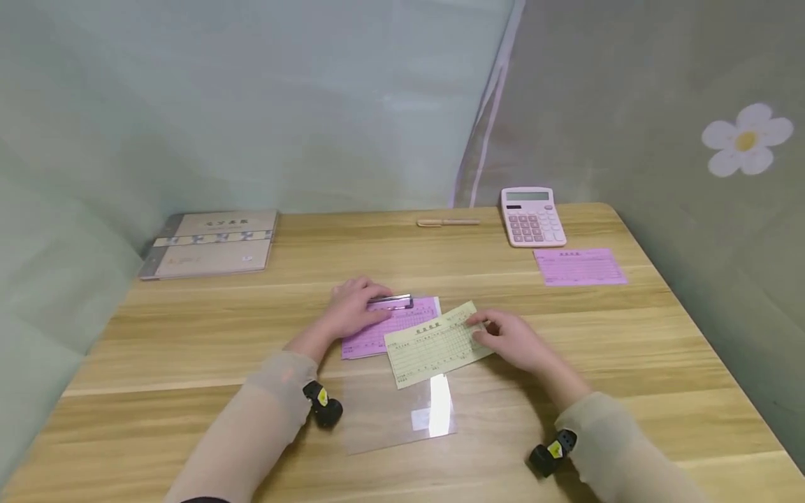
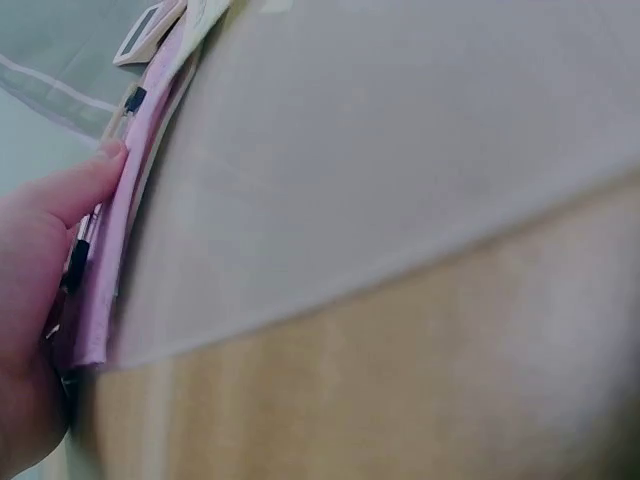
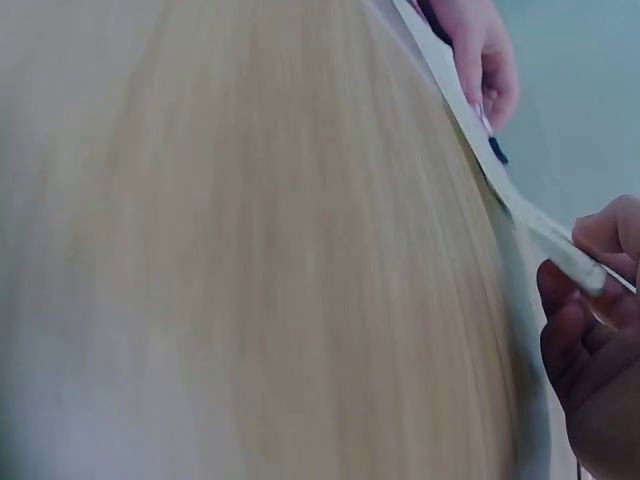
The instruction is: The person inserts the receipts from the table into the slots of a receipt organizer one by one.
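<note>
A clear clipboard (image 1: pixel 383 423) lies on the table with its metal clip (image 1: pixel 396 302) at the far end. Pink form slips (image 1: pixel 361 344) sit on it under the clip. My left hand (image 1: pixel 357 307) grips the clip end, thumb over the pink slips; its other fingers are partly hidden. With thumb and fingers, my right hand (image 1: pixel 511 341) pinches the right end of a yellow-green form slip (image 1: pixel 430 349), which overlaps the pink slips at a slant. In the right wrist view the pinched slip (image 3: pixel 560 250) is seen nearly edge-on.
A pink calculator (image 1: pixel 533 218) stands at the back right, with a loose pink slip (image 1: pixel 580 267) just in front of it. A beige pen (image 1: pixel 448 222) lies near the back edge. At the back left is a ledger book (image 1: pixel 214 244). Fabric curtains (image 1: pixel 314 105) hang behind the table.
</note>
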### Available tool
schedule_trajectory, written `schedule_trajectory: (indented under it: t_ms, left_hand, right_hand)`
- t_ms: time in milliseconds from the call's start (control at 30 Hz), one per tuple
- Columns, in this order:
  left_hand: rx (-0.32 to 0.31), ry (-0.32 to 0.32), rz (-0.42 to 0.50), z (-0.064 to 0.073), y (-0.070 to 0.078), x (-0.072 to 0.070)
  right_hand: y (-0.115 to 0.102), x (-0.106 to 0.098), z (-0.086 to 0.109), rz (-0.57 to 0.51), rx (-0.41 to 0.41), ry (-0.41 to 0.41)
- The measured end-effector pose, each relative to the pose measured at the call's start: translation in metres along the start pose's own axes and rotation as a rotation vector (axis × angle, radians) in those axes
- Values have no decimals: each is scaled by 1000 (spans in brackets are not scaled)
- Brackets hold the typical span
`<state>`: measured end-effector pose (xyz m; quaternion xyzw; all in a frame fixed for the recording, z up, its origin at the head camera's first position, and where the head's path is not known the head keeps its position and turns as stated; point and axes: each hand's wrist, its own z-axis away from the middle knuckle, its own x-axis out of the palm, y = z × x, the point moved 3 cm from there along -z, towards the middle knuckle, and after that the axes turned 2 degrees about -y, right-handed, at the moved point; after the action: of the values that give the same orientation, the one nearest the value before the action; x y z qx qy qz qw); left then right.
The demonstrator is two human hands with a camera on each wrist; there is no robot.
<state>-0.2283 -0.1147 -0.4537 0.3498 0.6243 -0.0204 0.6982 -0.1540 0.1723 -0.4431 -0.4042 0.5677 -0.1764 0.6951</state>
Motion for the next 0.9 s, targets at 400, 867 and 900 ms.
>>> schedule_trajectory:
  t_ms: [400,867,900]
  left_hand:
    - [74,-106,-141,-5,15,-14]
    - [-63,-115,66,-9,6,-8]
    - [-69,-105,60,-8,7,-8]
  right_hand:
    - [-27,31,-24,-61,-1,-69]
    - [-28,48,-37,-42,-23,-40]
    - [-29,49,-38,-37,-26,-39]
